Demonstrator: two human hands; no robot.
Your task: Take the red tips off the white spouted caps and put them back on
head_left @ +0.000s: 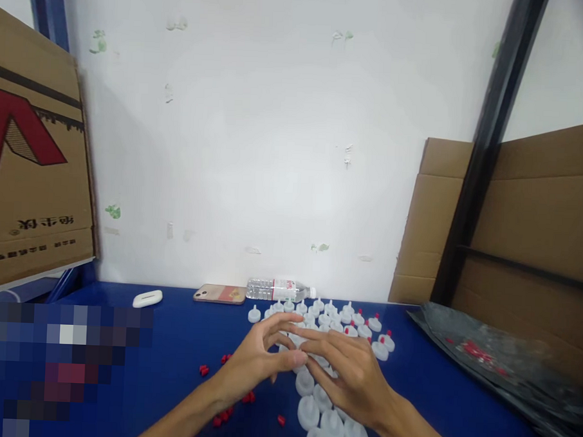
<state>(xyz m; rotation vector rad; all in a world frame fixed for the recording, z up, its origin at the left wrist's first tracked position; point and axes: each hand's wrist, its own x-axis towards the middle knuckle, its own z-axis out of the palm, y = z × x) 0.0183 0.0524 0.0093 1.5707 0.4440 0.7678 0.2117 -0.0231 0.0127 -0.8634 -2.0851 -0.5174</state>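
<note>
My left hand (265, 354) and my right hand (350, 369) meet fingertip to fingertip above the blue table (179, 349). The left thumb and fingers are apart in a curved shape. My right hand's fingers stretch out towards the left thumb and fingers, and I see nothing held in either hand. Under and around the right hand stand many white round caps with thin spouts (308, 412), partly hidden by my hands. Some at the right rear have red tips (375, 317). Small red caps (281, 420) lie loose below my left hand and forearm.
A water bottle (273, 290) lies by the wall beside a phone (219, 294). A white case (147, 298) is further left. At right, a grey plastic bag (502, 356) has red pieces on it. Cardboard boxes (33, 168) flank the table. The lower left is pixelated.
</note>
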